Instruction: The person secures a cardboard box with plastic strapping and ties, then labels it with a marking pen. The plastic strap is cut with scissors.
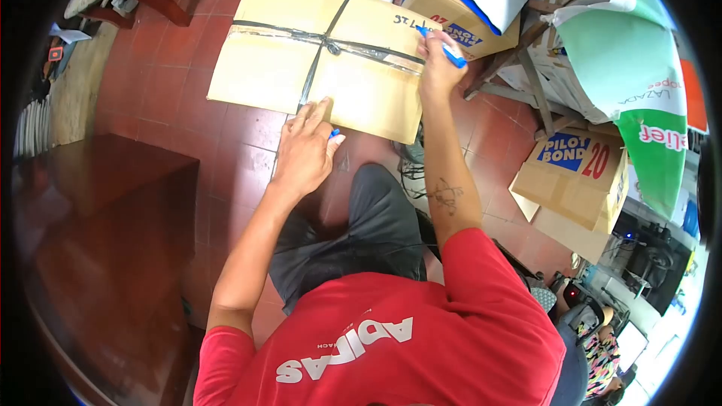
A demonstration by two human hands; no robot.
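A flat cardboard box (263, 68) is tied crosswise with black strapping, knotted near its middle. My right hand (440, 68) is closed around a blue marker (454, 57), its tip end at the box's upper right corner beside dark handwriting (406, 21). My left hand (304, 146) lies at the box's near edge, with its fingertips on the cardboard by the strap. A small blue marker cap (334, 134) is pinched by the left thumb, partly hidden by the fingers.
Printed cartons stand at the right, one (575, 173) on the tiled floor (169, 83) and another (444, 11) behind the box. A dark wooden cabinet (105, 218) is on the left. A green and white tarpaulin (624, 68) hangs at upper right. A person (602, 353) shows at lower right.
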